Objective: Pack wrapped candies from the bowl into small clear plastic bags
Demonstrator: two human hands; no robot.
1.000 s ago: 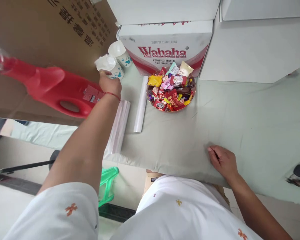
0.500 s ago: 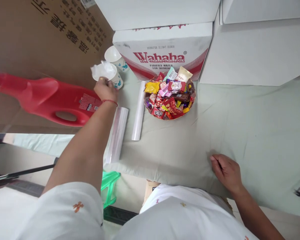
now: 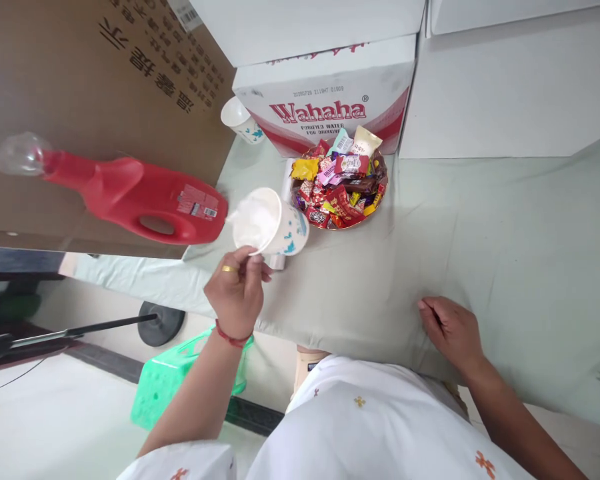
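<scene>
Just left of the bowl (image 3: 347,227), holding 1 paper cup (image 3: 291,233) by its rim with the left hand (image 3: 241,288), in a narrow pinch between thumb and fingers. Tilted over, mouth facing left, with crumpled white film (image 3: 253,223) inside and poking past the rim. Hiding most of a roll (image 3: 277,262) behind the cup, on the bowl's left. Nearer the body than the bowl and to its right, resting the right hand (image 3: 453,333) on the cloth (image 3: 350,287), fingers curled nearly closed; cannot tell whether gripping anything inside.

Heaped in the bowl, wrapped candy (image 3: 343,183) in red, yellow, purple and pale green. Just behind the bowl, a Wahaha box (image 3: 325,110); right of that, a plain white box (image 3: 495,100). Left of the bowl and farther back, 1 more cup (image 3: 244,122), empty-looking. Well left of the bowl, a red bottle (image 3: 130,193) with a clear cap, before a brown carton (image 3: 55,80). Below the cloth's edge, left and nearer than the bowl, a green stool (image 3: 163,380).
</scene>
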